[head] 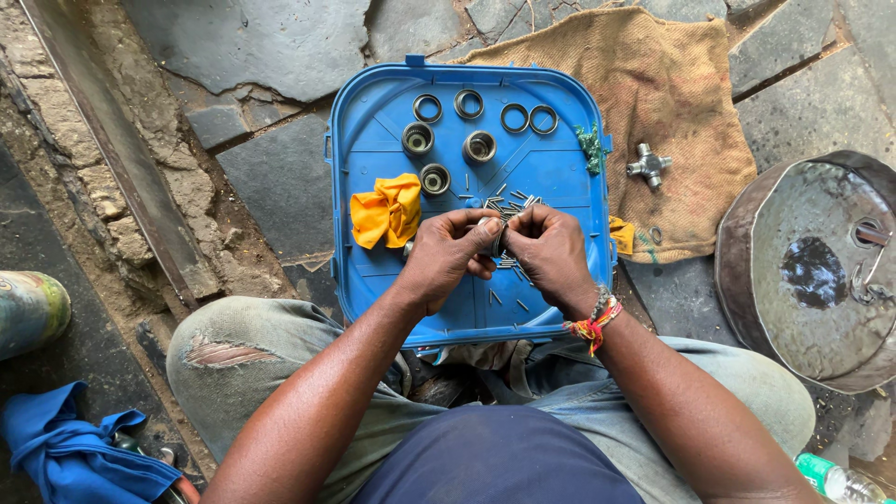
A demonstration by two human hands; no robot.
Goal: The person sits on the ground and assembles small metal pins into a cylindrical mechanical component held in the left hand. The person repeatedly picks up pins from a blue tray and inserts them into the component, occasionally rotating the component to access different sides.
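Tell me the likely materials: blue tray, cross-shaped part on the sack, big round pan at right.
Blue tray: moulded plastic by the look, with uniform colour, raised ribs and a rolled rim. Cross-shaped part: metal, probably steel, with a bright grey sheen on its arms. Round pan: sheet metal, dull grey and stained, with a dark oily patch inside. The sack looks like coarse woven jute.

Single head-worn camera, looking steeply down over seated person's lap. Close range. Blue tray (pixel 373 187) sits frame centre, resting on knees; hands (pixel 499 247) just below tray centre. Stone floor (pixel 271 42) beyond tray, toward frame top. No second view.
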